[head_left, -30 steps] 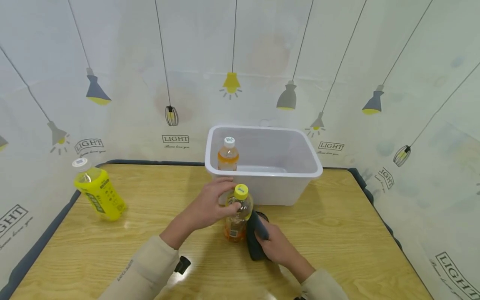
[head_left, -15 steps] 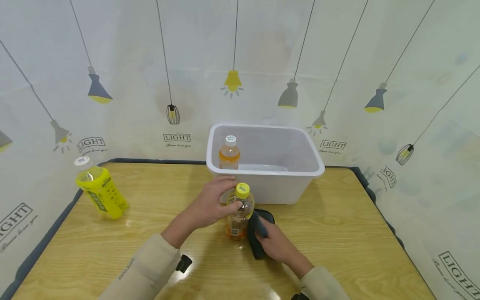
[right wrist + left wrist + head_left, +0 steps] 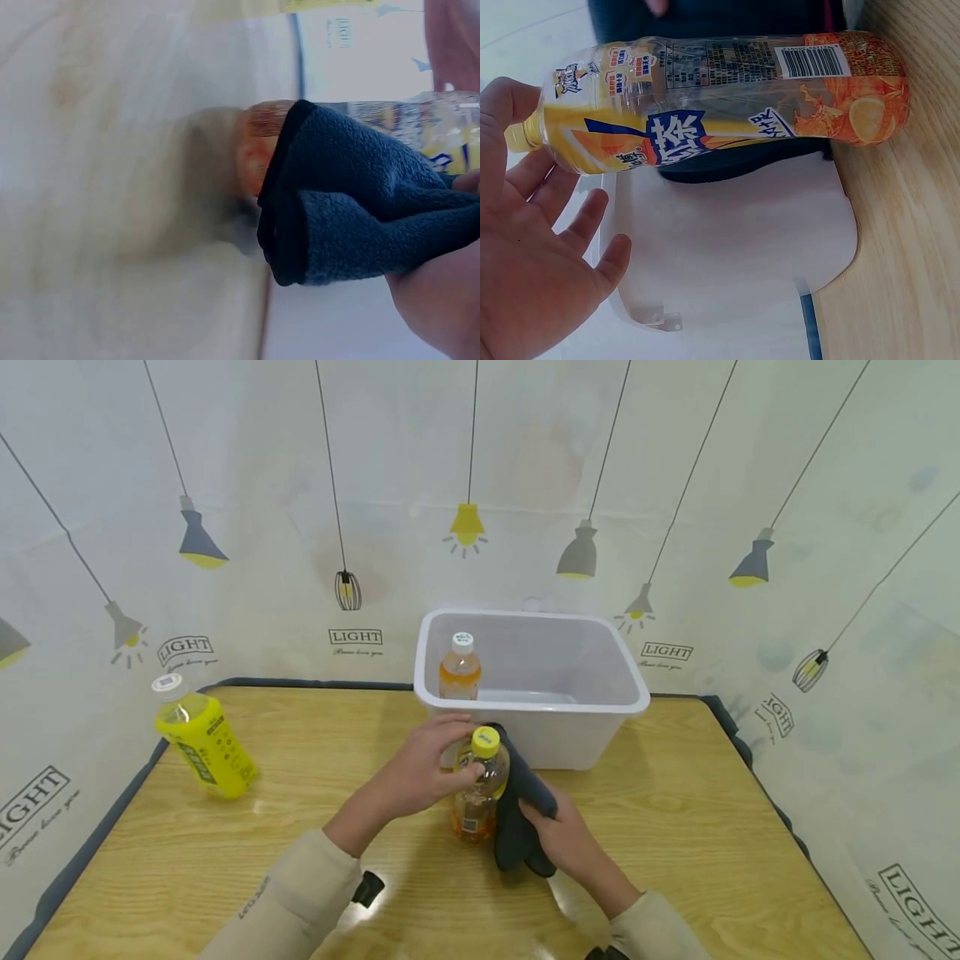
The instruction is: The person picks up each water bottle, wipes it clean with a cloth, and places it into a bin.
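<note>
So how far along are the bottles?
Seems done: the orange bottle in the white bin. In hand: the yellow-capped bottle, held by the left hand; the right hand has a dark cloth beside it. Probably left: the yellow bottle on the table.

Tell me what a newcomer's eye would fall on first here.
Probably the bright yellow bottle at the left of the table. Next, the yellow-capped bottle near the middle, held near its top by the left hand, with the right hand gripping a dark cloth beside it. Behind them sits the white bin, a white-capped bottle inside.
</note>
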The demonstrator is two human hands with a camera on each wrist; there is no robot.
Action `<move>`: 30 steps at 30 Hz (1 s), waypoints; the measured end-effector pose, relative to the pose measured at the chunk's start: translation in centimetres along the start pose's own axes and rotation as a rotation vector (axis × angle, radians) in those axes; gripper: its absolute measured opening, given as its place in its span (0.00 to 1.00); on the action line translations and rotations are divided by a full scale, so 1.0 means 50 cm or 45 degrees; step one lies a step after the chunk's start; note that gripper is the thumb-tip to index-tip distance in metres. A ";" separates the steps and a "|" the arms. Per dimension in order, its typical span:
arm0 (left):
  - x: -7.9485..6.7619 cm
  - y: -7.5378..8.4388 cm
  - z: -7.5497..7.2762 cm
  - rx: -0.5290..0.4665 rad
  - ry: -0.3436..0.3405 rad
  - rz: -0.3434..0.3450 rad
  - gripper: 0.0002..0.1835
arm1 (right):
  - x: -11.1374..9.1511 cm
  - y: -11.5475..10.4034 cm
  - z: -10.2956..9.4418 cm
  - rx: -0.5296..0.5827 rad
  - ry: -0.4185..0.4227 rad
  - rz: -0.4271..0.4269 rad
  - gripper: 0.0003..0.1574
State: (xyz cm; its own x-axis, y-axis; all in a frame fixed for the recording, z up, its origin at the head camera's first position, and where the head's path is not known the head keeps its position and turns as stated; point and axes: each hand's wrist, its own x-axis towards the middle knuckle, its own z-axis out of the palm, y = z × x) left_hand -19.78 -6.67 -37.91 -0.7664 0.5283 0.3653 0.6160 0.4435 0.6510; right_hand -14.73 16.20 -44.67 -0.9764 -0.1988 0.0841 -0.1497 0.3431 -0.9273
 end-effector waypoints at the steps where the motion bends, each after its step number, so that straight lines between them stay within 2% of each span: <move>1: 0.000 0.000 0.000 -0.003 0.001 0.000 0.21 | 0.000 -0.006 -0.003 -0.001 0.012 -0.026 0.25; 6: -0.002 0.003 0.000 -0.023 -0.005 -0.015 0.20 | 0.003 -0.035 -0.019 -0.028 0.037 -0.199 0.29; 10: -0.001 0.004 0.001 -0.024 0.003 -0.003 0.20 | 0.007 -0.048 -0.026 -0.079 0.063 -0.291 0.29; 22: -0.001 -0.001 0.006 0.031 0.050 0.106 0.20 | 0.010 -0.045 -0.038 -0.142 0.034 -0.302 0.28; 26: -0.003 -0.004 0.012 0.071 0.096 0.089 0.28 | 0.012 -0.043 -0.039 -0.150 0.042 -0.310 0.28; 30: -0.004 -0.002 0.013 0.095 0.129 0.078 0.28 | 0.012 -0.043 -0.039 -0.162 0.053 -0.306 0.28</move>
State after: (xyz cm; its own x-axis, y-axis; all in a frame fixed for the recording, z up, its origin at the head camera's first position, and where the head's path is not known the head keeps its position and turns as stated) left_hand -19.56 -6.37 -38.49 -0.7388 0.4822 0.4708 0.6714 0.4668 0.5756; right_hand -15.31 17.14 -41.92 -0.9157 -0.2512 0.3136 -0.3936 0.4039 -0.8258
